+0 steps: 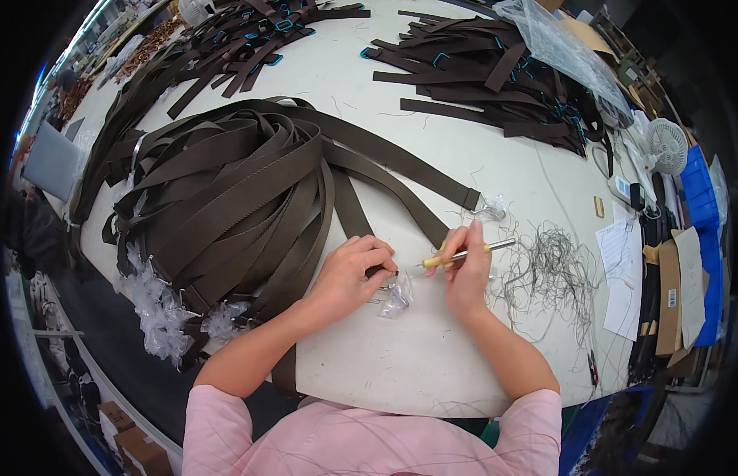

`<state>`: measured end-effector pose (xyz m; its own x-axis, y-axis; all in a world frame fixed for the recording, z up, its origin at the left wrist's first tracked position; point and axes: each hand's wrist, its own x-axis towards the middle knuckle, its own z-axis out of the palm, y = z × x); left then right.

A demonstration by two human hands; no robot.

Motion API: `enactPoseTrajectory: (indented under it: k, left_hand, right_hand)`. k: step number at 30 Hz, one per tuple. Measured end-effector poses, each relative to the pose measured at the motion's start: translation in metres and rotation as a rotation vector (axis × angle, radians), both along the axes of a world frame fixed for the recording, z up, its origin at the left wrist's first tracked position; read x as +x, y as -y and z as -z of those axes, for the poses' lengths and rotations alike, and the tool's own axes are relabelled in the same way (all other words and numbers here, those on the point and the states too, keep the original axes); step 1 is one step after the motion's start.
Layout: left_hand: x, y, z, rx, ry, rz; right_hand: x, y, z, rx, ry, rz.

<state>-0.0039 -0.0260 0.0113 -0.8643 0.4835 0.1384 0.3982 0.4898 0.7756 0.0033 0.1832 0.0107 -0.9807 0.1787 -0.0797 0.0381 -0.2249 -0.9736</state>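
Note:
My left hand (359,272) pinches the end of an olive-brown webbing strap (349,202) at the table's middle, beside a metal fitting wrapped in clear plastic (396,296). Just to its right, my right hand (464,266) grips a slim tool (500,244) with a yellow part and a silvery shaft, its thin tip pointed at the held strap end. A large looped pile of the straps (218,182) lies left of my hands, with plastic-wrapped ends (159,309). Another strap end with a wrapped fitting (492,208) lies above my right hand.
A tangle of loose threads (547,278) and papers (619,285) lie at right on the white table (369,357). Dark straps with teal buckles (496,87) are heaped at the back. A small fan (666,147), cardboard (678,293) and blue bins (706,198) line the right edge.

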Motion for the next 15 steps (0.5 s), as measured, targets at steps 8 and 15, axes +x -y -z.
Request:
enactPoseTrajectory:
  k: [8,15]
  left_hand:
    - [0.014,-0.004,-0.007,-0.056,-0.319,-0.078]
    - [0.021,-0.004,-0.020,-0.024,0.205,-0.178]
  right_hand:
    - [0.004,0.005,0.006,0.151,0.064,-0.116]
    - [0.006,0.004,0.008,0.116,0.038,-0.074]
